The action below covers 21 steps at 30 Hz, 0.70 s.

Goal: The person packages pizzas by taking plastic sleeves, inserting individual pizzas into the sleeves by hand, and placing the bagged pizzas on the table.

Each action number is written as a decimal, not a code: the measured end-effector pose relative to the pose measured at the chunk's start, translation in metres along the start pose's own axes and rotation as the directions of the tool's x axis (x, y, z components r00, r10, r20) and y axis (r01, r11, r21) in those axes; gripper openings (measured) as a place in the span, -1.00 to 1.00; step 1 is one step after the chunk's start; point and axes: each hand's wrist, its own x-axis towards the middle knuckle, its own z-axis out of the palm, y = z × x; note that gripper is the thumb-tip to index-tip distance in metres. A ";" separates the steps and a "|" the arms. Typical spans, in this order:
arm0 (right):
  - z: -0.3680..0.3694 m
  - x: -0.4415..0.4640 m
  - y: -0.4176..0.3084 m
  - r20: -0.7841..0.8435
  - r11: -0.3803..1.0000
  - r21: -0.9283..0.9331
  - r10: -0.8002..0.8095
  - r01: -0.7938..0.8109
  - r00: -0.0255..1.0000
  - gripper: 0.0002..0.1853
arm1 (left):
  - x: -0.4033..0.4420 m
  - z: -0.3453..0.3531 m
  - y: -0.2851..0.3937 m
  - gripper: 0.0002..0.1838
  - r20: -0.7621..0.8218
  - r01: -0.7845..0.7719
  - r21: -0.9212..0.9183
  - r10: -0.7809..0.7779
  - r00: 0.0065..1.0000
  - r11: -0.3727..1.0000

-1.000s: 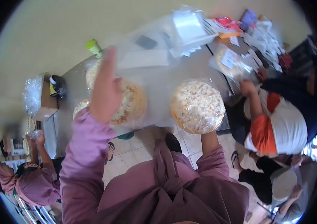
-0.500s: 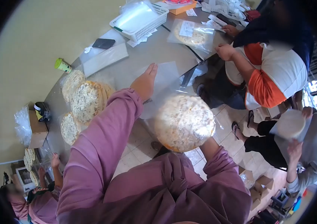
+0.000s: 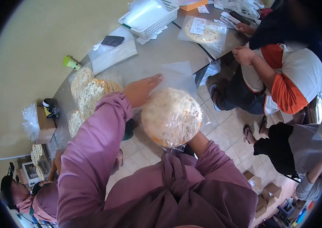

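A round cheese-topped pizza (image 3: 171,118) is held above the table's front edge, with shiny clear plastic over its lower right part. My right hand (image 3: 198,143) supports it from beneath; only the wrist shows and the fingers are hidden. At the upper left rim of the pizza is my left hand (image 3: 142,90), its fingers stretched out flat against a clear plastic bag (image 3: 178,74). The bag's far end spreads beyond the pizza over the table edge. Left of my left arm, several similar pizzas (image 3: 90,95) are stacked on the table, partly covered by my sleeve.
On the grey table (image 3: 157,51) are a flat stack of plastic bags (image 3: 115,57), a phone (image 3: 112,40), a green cup (image 3: 71,62) and a white basket (image 3: 149,24). A co-worker (image 3: 282,76) stands at right near a bagged, labelled pizza (image 3: 202,32). Others work lower left and right.
The pizza has moved left and slightly up, closer to my left hand, and its surface has turned a little. My left hand has shifted down and left. The co-worker at far right has lowered an arm.
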 end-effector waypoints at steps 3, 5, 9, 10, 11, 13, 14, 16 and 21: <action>0.009 0.002 -0.007 0.013 0.993 0.106 -0.060 0.058 0.998 -0.49 | -0.005 0.022 -0.012 -0.31 -0.130 -0.128 0.079 0.138 0.982 0.989; 0.005 0.011 -0.014 0.067 0.991 0.101 -0.099 0.092 0.993 -0.48 | -0.006 0.033 -0.013 -0.35 -0.146 -0.221 0.214 0.255 0.956 0.951; 0.020 0.021 -0.020 0.205 0.965 0.192 -0.216 0.177 0.955 -0.44 | -0.013 0.040 -0.006 -0.40 -0.208 -0.234 0.238 0.285 0.936 0.943; 0.018 0.024 -0.022 0.205 0.966 0.191 -0.216 0.177 0.955 -0.44 | -0.016 0.040 -0.005 -0.45 -0.287 -0.236 0.179 0.280 0.916 0.955; 0.013 0.027 -0.023 0.217 0.965 0.176 -0.232 0.196 0.948 -0.43 | -0.019 0.042 -0.004 -0.51 -0.365 -0.241 0.119 0.268 0.892 0.963; 0.020 0.026 -0.022 0.228 0.963 0.162 -0.247 0.214 0.942 -0.42 | -0.024 0.046 0.000 -0.63 -0.494 -0.151 0.034 0.148 0.857 0.988; 0.024 0.022 -0.022 0.260 0.974 0.120 -0.215 0.189 0.941 -0.42 | -0.026 0.048 0.000 -0.75 -0.603 -0.069 -0.064 0.017 0.798 0.996; 0.026 0.024 -0.021 0.291 0.983 0.077 -0.180 0.164 0.940 -0.41 | -0.027 0.056 -0.005 -0.82 -0.553 0.024 -0.020 -0.031 0.832 1.000; 0.004 0.061 -0.019 0.196 0.976 0.117 -0.205 0.185 0.959 -0.40 | -0.037 0.070 0.009 -0.89 -0.513 0.099 -0.022 -0.096 0.853 0.995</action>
